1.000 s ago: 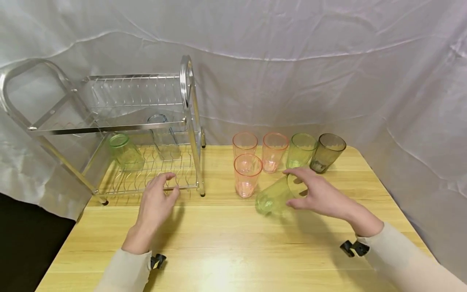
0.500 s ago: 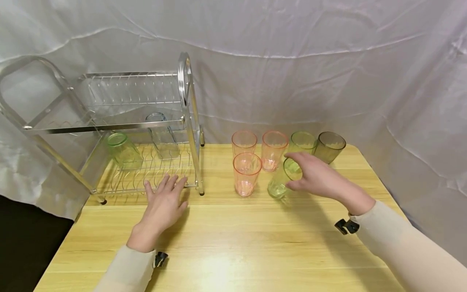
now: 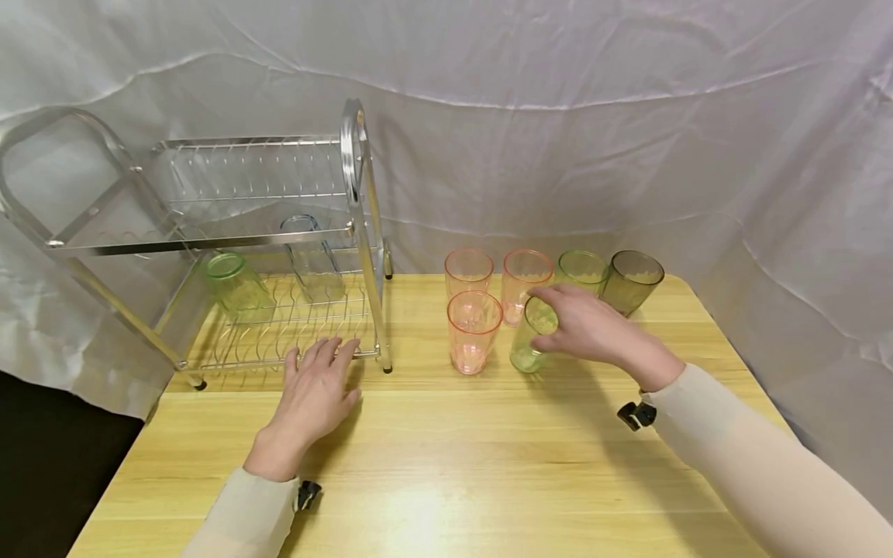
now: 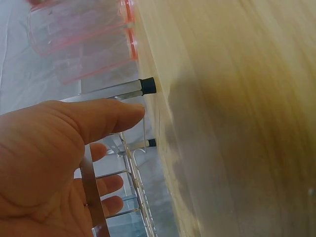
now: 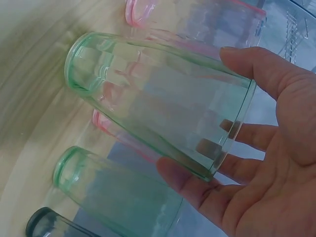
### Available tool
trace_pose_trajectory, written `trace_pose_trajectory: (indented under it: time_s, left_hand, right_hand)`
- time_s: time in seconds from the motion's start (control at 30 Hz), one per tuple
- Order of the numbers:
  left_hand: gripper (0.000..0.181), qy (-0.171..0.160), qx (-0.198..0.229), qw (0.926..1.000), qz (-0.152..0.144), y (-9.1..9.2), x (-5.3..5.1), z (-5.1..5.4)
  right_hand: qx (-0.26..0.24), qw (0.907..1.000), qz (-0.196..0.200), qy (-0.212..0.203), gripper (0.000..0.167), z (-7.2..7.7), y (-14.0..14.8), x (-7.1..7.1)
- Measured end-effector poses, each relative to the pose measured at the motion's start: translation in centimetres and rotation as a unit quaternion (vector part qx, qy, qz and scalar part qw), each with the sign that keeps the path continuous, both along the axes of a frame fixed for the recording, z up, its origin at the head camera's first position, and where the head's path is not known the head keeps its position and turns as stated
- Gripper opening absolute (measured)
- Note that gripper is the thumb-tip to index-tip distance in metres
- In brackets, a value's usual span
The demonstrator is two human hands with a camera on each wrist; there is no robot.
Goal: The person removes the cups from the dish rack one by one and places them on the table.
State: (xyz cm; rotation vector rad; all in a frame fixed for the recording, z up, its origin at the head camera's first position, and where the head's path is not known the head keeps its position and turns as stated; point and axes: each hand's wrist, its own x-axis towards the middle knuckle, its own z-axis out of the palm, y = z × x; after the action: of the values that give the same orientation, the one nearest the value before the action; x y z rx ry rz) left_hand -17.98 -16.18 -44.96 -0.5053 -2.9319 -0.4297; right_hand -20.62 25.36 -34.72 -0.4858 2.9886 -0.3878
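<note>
My right hand (image 3: 586, 325) holds a light green drinking glass (image 3: 523, 350) near its rim, thumb on one side and fingers on the other, as the right wrist view shows. The glass stands nearly upright beside the front pink glass (image 3: 472, 341); whether its base (image 5: 81, 66) touches the table cannot be told. My left hand (image 3: 310, 399) lies at the front of a metal dish rack (image 3: 380, 310), fingers loosely extended over its lower front rail (image 4: 94, 197). On the lower tier are a green glass (image 3: 240, 291), seemingly upside down, and a bluish clear glass (image 3: 317, 273).
Behind the held glass stand two pink glasses, one at left (image 3: 469, 265) and one at right (image 3: 518, 287), another green glass (image 3: 582, 266) and a grey glass (image 3: 633, 283). A grey cloth (image 3: 523, 170) hangs behind the wooden table (image 3: 432, 457).
The green glass has gone from tilted to nearly upright and moved back toward the row with my right hand. My left hand has turned palm down, its fingers reaching onto the rack's front rail.
</note>
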Motion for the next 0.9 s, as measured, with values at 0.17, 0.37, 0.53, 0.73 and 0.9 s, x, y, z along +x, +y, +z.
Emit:
trace_pose_trajectory:
  time_s: [0.17, 0.37, 0.53, 0.73, 0.9]
  left_hand:
    - [0.08, 0.006, 0.005, 1.0, -0.003, -0.1, 0.0, -0.2]
    - [0.08, 0.015, 0.008, 0.9999, -0.004, -0.2, 0.0, -0.4]
    - [0.079, 0.024, 0.01, 0.9996, -0.008, -0.2, 0.0, -0.5]
    - [0.078, 0.031, 0.013, 0.9994, -0.008, -0.2, 0.0, -0.7]
    - [0.077, 0.038, 0.013, 0.9991, -0.009, -0.2, 0.1, -0.8]
  right_hand:
    - [0.007, 1.0, -0.003, -0.002, 0.087, -0.1, -0.4, -0.4]
    - [0.012, 0.9998, -0.016, -0.01, 0.087, -0.1, -0.8, -1.0]
    - [0.006, 0.9995, -0.024, -0.019, 0.089, -0.3, -0.8, -1.3]
    - [-0.002, 0.9995, -0.013, -0.029, 0.088, -0.3, -0.7, -1.3]
    - [0.003, 0.9995, 0.004, -0.03, 0.086, 0.0, -0.5, -1.3]
